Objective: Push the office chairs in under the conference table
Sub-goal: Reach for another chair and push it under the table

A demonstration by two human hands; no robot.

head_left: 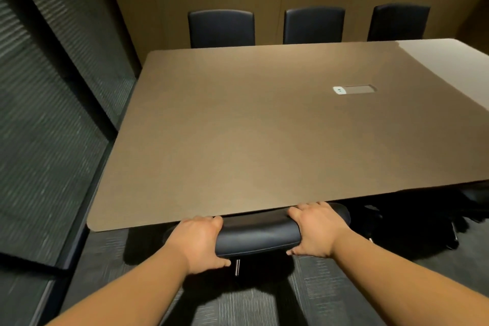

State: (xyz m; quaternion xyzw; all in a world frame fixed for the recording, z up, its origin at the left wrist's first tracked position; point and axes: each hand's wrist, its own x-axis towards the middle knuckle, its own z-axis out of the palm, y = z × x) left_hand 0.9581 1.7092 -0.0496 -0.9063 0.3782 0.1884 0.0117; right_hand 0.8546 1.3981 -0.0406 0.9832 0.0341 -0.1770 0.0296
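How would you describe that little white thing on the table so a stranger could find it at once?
Start from the big brown conference table with rounded corners that fills the room. Right of its middle lies a narrow rectangular cable hatch set flush in the top. The small white rounded-rectangular device sits at the hatch's left end, the only white item on the brown surface.

Near chair at table front edge (three chairs behind).
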